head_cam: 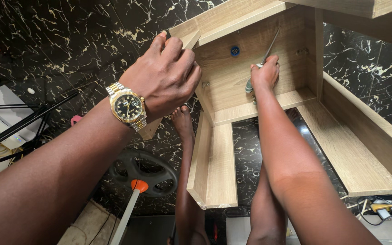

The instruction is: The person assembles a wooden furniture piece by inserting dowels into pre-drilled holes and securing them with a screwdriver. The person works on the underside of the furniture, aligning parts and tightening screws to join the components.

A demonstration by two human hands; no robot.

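Far left: black metal stand legs (19, 122) over black marble-patterned floor (69, 41) with gold veining. Left hand (164, 75), gold-and-steel wristwatch (127, 106) on the wrist, clenched in a tight grip over the top edge of a light wood-grain side panel (214, 159), flat laminate with square-cut corners. Below, a dark ring-shaped base with an orange-collared pole (137, 188). A bare foot (183, 121) rests against the panel's outer face. Centre: open cabinet frame (250, 45), back board bearing a small blue fitting (235, 51). Right hand (265, 75) inside the frame, grasping a screwdriver (268, 47), shaft angled up-right toward the back board. Open room between panels. Right: long board (359, 149); cables (382, 211) in the corner.
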